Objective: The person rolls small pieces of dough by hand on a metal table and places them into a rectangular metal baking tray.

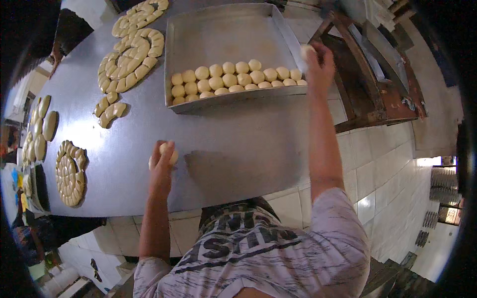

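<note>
My left hand (162,161) grips pale dough balls (169,154) low over the steel table, in front of the tray. My right hand (320,62) is at the tray's right rim with its fingers round another dough ball (306,51). The metal tray (231,30) holds rows of smooth round dough balls (229,80) along its near half, while its far half shows bare metal.
On the steel table (238,149), spirals of cut dough pieces (130,59) and a smaller coil (71,174) lie left, beside oblong pieces (39,129). A dark wooden stand (370,99) is at right, over a tiled floor (372,179). Someone's dark-clothed body (64,231) shows lower left.
</note>
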Demonstrator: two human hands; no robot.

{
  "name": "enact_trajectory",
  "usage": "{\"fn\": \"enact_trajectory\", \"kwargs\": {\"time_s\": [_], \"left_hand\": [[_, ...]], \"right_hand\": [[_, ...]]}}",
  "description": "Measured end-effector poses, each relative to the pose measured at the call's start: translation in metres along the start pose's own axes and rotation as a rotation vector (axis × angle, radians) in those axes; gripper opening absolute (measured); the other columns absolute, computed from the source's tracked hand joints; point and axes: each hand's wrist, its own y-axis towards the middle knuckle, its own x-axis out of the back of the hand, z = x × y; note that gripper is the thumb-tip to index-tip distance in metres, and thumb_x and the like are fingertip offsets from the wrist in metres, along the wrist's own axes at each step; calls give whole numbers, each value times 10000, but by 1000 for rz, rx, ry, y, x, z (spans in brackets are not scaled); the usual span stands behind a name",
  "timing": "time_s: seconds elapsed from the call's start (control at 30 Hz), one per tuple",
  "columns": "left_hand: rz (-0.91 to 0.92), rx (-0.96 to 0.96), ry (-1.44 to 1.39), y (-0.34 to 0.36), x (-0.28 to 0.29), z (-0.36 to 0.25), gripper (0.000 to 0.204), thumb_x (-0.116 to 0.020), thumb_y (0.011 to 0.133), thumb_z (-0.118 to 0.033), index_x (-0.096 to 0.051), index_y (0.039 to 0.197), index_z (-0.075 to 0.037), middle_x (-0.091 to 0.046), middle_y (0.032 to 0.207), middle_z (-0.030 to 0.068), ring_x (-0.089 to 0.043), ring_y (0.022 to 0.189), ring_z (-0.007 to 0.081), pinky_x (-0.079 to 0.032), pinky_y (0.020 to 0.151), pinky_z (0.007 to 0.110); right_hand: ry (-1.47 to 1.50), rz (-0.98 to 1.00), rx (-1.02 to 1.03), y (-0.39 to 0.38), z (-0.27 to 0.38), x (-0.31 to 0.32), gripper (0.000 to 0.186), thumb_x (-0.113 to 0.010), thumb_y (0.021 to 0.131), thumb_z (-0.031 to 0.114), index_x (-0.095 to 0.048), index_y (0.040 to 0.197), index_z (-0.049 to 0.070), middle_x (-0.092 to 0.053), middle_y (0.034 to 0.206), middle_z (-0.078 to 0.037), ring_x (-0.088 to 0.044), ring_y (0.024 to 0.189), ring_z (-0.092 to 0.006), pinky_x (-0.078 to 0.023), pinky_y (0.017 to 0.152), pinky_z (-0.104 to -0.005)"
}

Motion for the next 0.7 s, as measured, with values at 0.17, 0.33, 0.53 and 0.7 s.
{"fn": "enact_trajectory", "kwargs": {"time_s": [0.17, 0.33, 0.53, 0.7], "left_hand": [[249, -300, 362, 12, 6, 8, 323, -464, 932, -333, -528, 1107, -69, -559, 1067, 93, -541, 1025, 201, -437, 883, 347], [612, -322, 394, 11, 13, 17, 354, -482, 939, -300, -541, 1176, -44, -588, 1119, 97, -542, 1063, 214, -413, 943, 344], [-41, -437, 510, 98, 123, 5, 299, -556, 879, -241, -600, 1112, -59, -632, 1021, 132, -595, 937, 229, -459, 852, 363], [-514, -660, 1110, 208, 231, -12, 678, -583, 800, -235, -298, 1384, -42, -449, 1286, 228, -408, 1204, 356, -273, 1021, 460]], "right_hand": [[-380, 357, 14, -21, -29, -58, 275, -612, 821, 187, -617, 1053, 39, -634, 966, -118, -619, 840, -246, -470, 797, -349], [141, 976, 57, -180, 99, -64, 367, -556, 889, 170, -512, 1245, 95, -562, 1188, -124, -540, 1082, -246, -411, 934, -356], [-576, 853, 58, -234, 70, 50, 308, -493, 890, 167, -568, 1173, 73, -541, 1200, -140, -487, 1078, -311, -367, 962, -408], [-984, 404, 180, -178, 32, -16, 329, -508, 862, 156, -520, 1161, 18, -544, 1120, -166, -477, 1044, -328, -317, 963, -419]]}}
